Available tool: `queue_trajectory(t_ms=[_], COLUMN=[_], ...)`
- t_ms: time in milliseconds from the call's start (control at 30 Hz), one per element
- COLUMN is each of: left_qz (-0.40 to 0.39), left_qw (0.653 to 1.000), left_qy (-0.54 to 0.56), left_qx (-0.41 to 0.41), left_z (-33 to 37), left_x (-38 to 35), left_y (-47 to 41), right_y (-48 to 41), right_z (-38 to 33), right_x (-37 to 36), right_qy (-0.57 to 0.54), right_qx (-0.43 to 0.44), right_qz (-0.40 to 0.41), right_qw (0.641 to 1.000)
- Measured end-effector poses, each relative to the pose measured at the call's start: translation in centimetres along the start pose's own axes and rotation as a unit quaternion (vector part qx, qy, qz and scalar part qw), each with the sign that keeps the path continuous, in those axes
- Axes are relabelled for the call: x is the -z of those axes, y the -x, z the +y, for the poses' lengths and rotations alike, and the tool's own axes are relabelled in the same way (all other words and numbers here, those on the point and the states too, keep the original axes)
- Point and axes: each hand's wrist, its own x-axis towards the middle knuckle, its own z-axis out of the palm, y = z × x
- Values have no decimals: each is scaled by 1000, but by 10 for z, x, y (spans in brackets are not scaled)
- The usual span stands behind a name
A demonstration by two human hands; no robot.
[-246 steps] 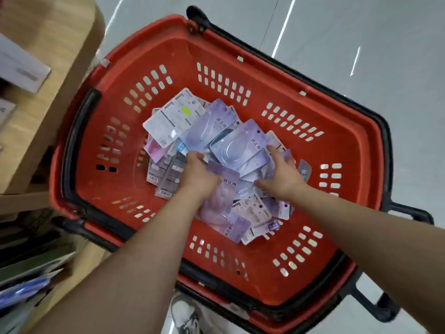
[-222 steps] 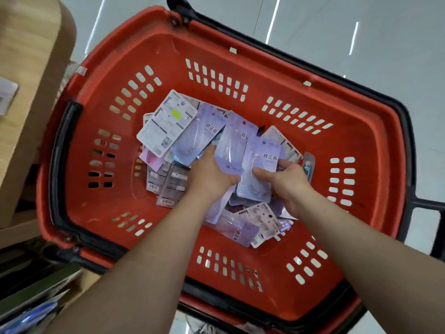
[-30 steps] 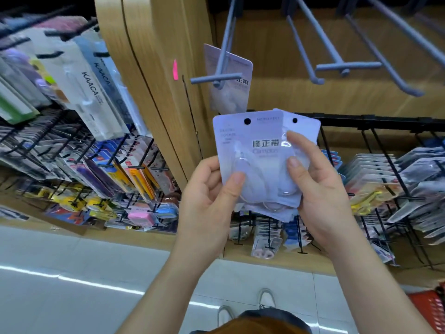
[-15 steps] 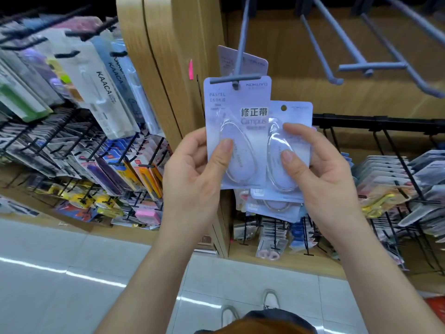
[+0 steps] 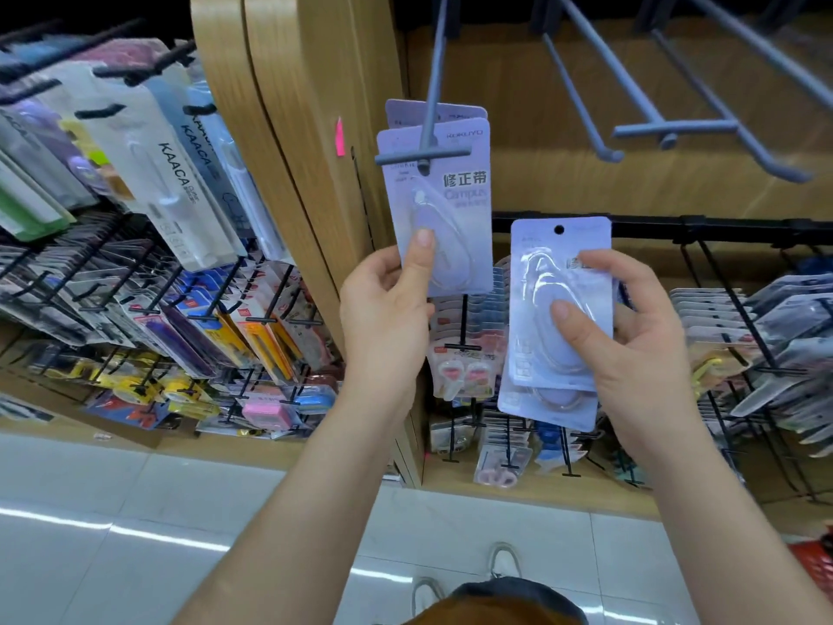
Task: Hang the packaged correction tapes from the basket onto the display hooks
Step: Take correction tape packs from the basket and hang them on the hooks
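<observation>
Wooden divider post (image 5: 288, 142) stands at twelve o'clock, a pink sticky flag (image 5: 339, 137) on its side. At nine o'clock, KAACA packets (image 5: 178, 187) hang on black racks. White shoes (image 5: 505, 562) on pale floor tiles (image 5: 135, 512) at six o'clock.

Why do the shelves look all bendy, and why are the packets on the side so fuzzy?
Head view: the wide lens curves the wooden pillar and tilts the racks; the KAACA packets at the left edge are smeared, while the correction tape pack on the grey hook reads fairly sharp; ceiling lights streak white across the shiny floor.
</observation>
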Motion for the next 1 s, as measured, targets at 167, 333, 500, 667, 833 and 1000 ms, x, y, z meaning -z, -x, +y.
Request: queue_trajectory(t_ms=[167, 333, 500, 667, 833, 1000], left_qz=[-52, -76, -149, -133, -110, -75], left_qw=[988, 992, 988, 987, 981, 977], left_qy=[98, 19, 22, 85, 130, 141], left_qx=[110, 100, 29, 19, -97, -141], left_z=[-3, -19, -13, -12, -4, 9], left_x=[-10, 5, -2, 2, 11, 20], left_y=[-4, 24, 41, 43, 48, 39], right_y=[2, 7, 11, 10, 5, -3], right_z=[-1, -1, 11, 8, 3, -3], right_x=[-6, -5, -13, -9, -11, -30], right_qy=[-35, -35, 10, 22, -24, -21], right_qx=[0, 12, 22, -6, 2, 29], right_qz=[-9, -12, -67, -130, -192, -191], right_qw=[999, 999, 997, 991, 981, 981])
